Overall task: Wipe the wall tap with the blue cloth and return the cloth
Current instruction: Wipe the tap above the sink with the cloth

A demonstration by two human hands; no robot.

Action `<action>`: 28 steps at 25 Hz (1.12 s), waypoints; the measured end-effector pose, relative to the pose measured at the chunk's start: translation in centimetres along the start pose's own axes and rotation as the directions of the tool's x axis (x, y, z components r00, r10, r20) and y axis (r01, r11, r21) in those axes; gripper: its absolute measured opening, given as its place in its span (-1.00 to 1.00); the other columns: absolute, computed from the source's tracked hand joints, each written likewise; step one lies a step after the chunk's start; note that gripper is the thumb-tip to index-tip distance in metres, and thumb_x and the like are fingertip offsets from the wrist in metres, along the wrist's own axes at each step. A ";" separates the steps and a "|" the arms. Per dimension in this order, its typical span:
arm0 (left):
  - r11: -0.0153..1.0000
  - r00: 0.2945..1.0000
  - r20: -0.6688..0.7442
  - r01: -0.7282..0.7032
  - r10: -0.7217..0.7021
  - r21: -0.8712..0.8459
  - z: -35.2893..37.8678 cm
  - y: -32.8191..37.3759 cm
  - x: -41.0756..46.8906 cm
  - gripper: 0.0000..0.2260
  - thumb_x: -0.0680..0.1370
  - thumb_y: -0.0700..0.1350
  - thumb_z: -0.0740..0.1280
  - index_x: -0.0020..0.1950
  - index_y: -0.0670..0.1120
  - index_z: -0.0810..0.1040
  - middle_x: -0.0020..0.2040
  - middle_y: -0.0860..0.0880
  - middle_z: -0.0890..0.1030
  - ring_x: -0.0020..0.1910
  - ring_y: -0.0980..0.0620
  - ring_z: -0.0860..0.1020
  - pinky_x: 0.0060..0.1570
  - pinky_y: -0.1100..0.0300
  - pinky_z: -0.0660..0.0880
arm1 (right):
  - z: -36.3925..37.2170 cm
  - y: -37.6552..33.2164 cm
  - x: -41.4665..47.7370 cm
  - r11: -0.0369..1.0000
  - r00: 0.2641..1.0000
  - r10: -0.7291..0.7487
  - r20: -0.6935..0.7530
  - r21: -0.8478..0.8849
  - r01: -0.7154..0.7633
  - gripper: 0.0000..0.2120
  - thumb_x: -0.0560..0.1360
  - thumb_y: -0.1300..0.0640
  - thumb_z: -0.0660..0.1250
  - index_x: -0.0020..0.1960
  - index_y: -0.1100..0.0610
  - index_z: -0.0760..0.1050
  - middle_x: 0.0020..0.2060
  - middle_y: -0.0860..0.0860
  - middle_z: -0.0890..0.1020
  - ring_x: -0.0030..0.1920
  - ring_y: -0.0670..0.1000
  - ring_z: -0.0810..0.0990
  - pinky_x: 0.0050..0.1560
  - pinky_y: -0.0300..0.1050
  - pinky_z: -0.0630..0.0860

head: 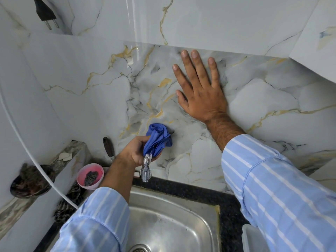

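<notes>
Striped sleeves (pixel 283 193) reach in: left hand (pixel 135 151) bunches the soft, light blue cloth (pixel 158 137) over the slick chrome tap (pixel 146 169) at frame centre, right hand (pixel 200 88) splayed empty on the wall (pixel 263 99).

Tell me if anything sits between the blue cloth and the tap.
Nothing visible does. The left hand grips the bunched blue cloth directly against the upper part of the wall tap, whose chrome spout shows bare below the cloth. The right hand lies flat on the marble wall, off to the side.

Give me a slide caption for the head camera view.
Left hand rubs blue cloth on wall tap while right hand braces on marble wall.
</notes>
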State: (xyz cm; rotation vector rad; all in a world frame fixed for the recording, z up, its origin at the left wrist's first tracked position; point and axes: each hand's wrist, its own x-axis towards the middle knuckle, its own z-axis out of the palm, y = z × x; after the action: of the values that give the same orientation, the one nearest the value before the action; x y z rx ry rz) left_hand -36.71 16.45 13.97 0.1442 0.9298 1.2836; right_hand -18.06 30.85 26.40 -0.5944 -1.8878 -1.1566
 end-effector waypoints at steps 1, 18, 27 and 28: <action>0.993 0.999 -0.022 -0.026 0.029 0.113 0.6 0.4 -0.1 -0.80 0.46 -0.29 0.34 0.04 -0.29 0.63 -0.10 -0.27 0.70 -0.25 -0.20 0.71 -0.24 -0.01 0.68 | 0.0 0.0 0.0 1.000 1.000 0.002 0.003 -0.001 -0.002 -0.39 0.74 -0.10 0.09 0.73 0.09 0.16 0.69 0.15 0.19 0.69 0.22 0.23 0.69 0.29 -0.12; -0.019 0.695 0.155 -0.200 0.702 0.980 -2.1 -6.4 -5.2 -0.67 0.60 0.11 0.33 0.12 -0.13 0.37 -0.17 -0.01 0.57 -0.22 -0.04 0.57 -0.34 0.16 0.37 | 0.3 -0.1 -0.1 1.000 1.000 0.013 -0.013 0.002 -0.013 -0.38 0.73 -0.11 0.09 0.74 0.07 0.14 0.69 0.15 0.16 0.69 0.22 0.21 0.69 0.28 -0.14; 0.075 0.665 0.205 -0.366 0.718 0.927 -5.0 -9.3 -5.3 -0.56 0.50 0.28 0.35 0.22 0.12 0.27 -0.01 0.26 0.53 -0.03 0.43 0.53 -0.20 0.51 0.45 | 0.0 -0.1 0.0 1.000 1.000 0.005 -0.008 -0.016 -0.005 -0.39 0.74 -0.11 0.08 0.73 0.08 0.18 0.68 0.16 0.23 0.68 0.23 0.27 0.69 0.28 -0.14; 0.069 0.658 0.209 -0.370 0.723 0.926 -5.1 -9.4 -5.2 -0.54 0.50 0.27 0.35 0.25 0.10 0.27 -0.01 0.26 0.53 -0.02 0.42 0.53 -0.19 0.49 0.46 | -0.1 -0.1 0.0 1.000 1.000 0.002 -0.007 -0.018 -0.002 -0.40 0.74 -0.11 0.08 0.73 0.08 0.18 0.68 0.16 0.23 0.67 0.22 0.27 0.69 0.27 -0.15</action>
State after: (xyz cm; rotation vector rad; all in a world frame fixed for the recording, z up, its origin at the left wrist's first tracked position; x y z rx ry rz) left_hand -32.89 6.93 7.95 1.4468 2.0036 1.2834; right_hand -18.14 30.72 26.34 -0.6016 -1.8721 -1.1742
